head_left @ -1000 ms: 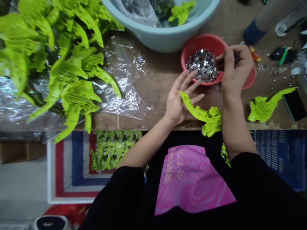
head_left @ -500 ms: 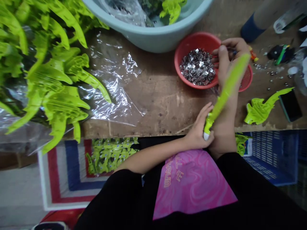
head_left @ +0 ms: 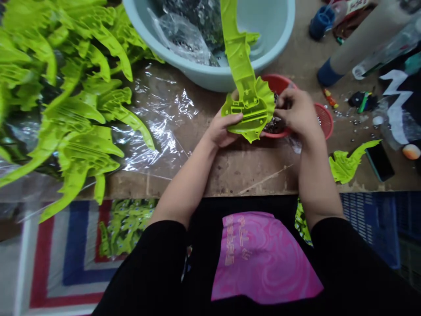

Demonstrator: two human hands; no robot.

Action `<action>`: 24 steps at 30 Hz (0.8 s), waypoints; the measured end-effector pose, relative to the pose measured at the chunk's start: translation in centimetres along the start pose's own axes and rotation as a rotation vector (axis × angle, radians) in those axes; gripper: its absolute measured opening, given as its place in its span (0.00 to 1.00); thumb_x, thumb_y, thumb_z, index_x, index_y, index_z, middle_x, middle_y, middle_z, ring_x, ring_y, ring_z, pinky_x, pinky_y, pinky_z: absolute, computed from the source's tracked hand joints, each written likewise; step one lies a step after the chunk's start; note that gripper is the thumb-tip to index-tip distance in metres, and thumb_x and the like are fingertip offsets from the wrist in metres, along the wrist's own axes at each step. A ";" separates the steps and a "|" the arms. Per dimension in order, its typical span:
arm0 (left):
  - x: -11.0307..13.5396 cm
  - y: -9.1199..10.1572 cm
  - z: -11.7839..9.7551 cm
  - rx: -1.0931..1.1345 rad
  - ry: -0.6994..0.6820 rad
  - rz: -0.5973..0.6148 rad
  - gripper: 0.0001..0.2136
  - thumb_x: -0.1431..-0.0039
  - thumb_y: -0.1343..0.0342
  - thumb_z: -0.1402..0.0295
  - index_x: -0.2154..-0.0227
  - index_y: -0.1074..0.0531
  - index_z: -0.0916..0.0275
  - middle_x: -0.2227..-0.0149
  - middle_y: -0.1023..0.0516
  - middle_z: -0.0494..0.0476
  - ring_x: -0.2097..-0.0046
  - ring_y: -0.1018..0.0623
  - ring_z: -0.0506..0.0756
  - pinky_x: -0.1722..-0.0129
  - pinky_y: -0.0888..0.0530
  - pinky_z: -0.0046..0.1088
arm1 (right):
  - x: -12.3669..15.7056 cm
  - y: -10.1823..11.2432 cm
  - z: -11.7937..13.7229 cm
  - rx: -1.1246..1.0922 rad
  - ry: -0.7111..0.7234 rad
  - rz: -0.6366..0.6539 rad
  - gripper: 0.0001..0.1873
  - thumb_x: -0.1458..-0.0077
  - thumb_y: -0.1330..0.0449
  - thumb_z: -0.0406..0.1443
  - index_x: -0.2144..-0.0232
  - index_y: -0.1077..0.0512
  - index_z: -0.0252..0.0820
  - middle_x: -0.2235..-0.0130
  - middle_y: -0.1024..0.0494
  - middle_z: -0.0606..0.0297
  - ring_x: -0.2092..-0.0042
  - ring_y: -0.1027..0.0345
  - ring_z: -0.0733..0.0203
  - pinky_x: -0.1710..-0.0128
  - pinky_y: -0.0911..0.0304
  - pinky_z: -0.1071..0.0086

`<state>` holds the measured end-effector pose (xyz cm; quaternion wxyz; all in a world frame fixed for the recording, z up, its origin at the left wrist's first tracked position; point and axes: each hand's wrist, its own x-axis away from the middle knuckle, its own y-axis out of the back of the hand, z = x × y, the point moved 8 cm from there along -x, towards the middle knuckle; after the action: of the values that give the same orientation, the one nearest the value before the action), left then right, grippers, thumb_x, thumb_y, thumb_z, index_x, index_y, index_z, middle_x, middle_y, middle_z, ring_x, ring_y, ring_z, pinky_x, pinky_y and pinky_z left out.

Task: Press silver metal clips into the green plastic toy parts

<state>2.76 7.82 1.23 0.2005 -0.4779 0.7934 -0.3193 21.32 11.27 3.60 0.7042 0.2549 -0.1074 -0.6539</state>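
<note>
My left hand (head_left: 222, 128) grips a lime-green plastic shell (head_left: 246, 87) by its wide, ribbed end, thumb on the hollow inner face. Its long curved arm points up over the pale blue tub (head_left: 210, 81). Right beside the shell, my right hand (head_left: 300, 113) is over the red bowl (head_left: 279, 81), thumb and fingers pinched together. Whatever sits between those fingertips is too small or hidden to make out. Small shiny metal pieces (head_left: 274, 126) lie in the bowl, partly covered by the shell and my right hand.
A heap of green shells (head_left: 79, 101) lies on clear plastic film at the left. To the right are a red sieve-like basket (head_left: 325, 120), another green shell (head_left: 345, 166), a phone (head_left: 379, 162) and scattered metal balls. A striped box (head_left: 75, 245) and blue crate (head_left: 371, 228) stand below the table edge.
My left hand has carried the green shell up and left, turning its hollow side into view beside the red bowl. My right hand's fingers have drawn together over the bowl. The view has shifted slightly.
</note>
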 end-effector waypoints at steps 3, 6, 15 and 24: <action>0.2 0.6 1.2 0.019 0.004 -0.035 0.44 0.54 0.27 0.61 0.33 0.37 0.47 0.41 0.18 0.56 0.40 0.16 0.68 0.40 0.16 0.56 | 1.8 3.2 0.3 -0.143 0.068 -0.219 0.21 0.46 0.27 0.41 0.71 0.38 0.51 0.62 0.17 0.67 0.53 0.20 0.52 0.45 0.25 0.50; 0.6 0.3 1.5 0.051 -0.009 -0.053 0.38 0.50 0.30 0.60 0.35 0.35 0.49 0.43 0.17 0.56 0.34 0.20 0.70 0.38 0.18 0.59 | 3.3 3.7 0.9 -0.214 0.157 -0.340 0.21 0.42 0.28 0.44 0.69 0.40 0.54 0.56 0.15 0.66 0.49 0.22 0.51 0.42 0.27 0.46; 1.3 -1.0 1.2 0.077 -0.021 -0.095 0.37 0.54 0.38 0.72 0.37 0.31 0.54 0.50 0.14 0.56 0.31 0.24 0.70 0.33 0.21 0.58 | 4.4 1.7 1.6 -0.147 0.214 -0.425 0.19 0.45 0.31 0.33 0.68 0.41 0.52 0.60 0.15 0.65 0.54 0.19 0.54 0.44 0.24 0.52; 1.1 -1.0 0.4 0.011 -0.065 -0.159 0.40 0.50 0.41 0.72 0.31 0.33 0.43 0.54 0.12 0.49 0.29 0.25 0.66 0.35 0.17 0.51 | 4.3 2.4 2.1 0.022 0.259 -0.389 0.21 0.44 0.33 0.27 0.69 0.43 0.51 0.63 0.23 0.67 0.56 0.25 0.57 0.46 0.27 0.55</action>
<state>3.15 6.36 1.59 0.2026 -0.5482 0.7445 -0.3227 22.87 6.65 5.78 0.5699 0.3604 0.0279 -0.7379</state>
